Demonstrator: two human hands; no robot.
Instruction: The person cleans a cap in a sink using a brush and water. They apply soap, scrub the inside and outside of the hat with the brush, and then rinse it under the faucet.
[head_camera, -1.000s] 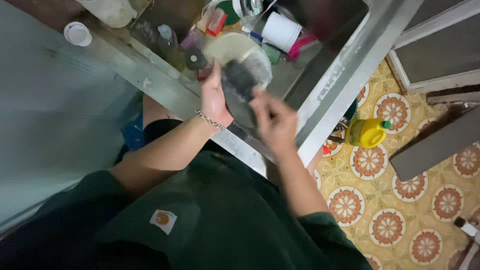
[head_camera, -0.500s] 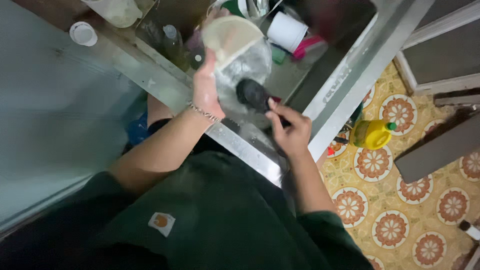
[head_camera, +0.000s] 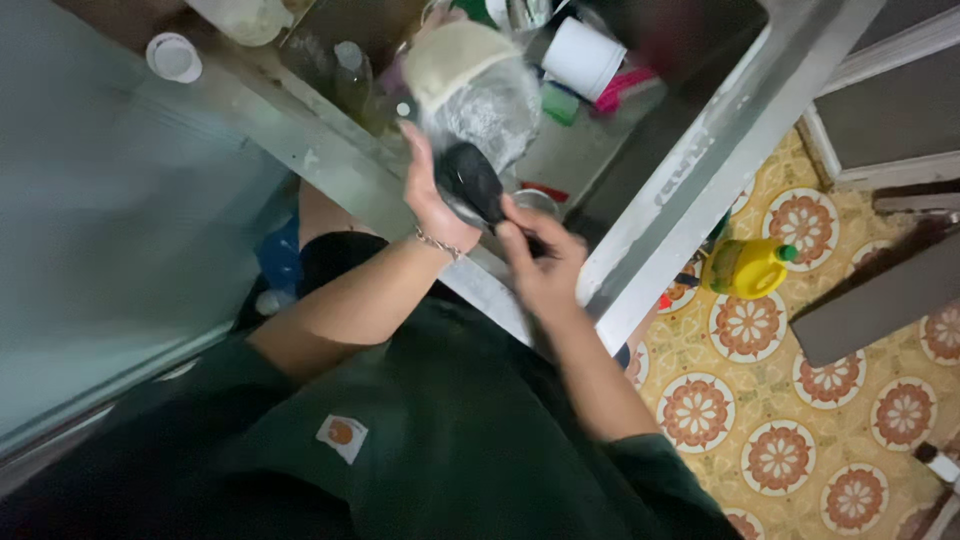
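Steel sink: white cup, dishes inside. Tiled floor: yellow bottle.

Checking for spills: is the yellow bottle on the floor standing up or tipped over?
Tipped over. The yellow plastic bottle with a green cap lies on its side on the patterned tile floor, cap pointing right.

Round pale plate, cream rim, wet and glistening face; held tilted on edge over sink, near its front edge; gripped at lower left rim by left hand; upper part blurred; dark sponge, oval, blackish, pressed flat against lower face of plate; pinched from below by right hand, just beside left hand's thumb.
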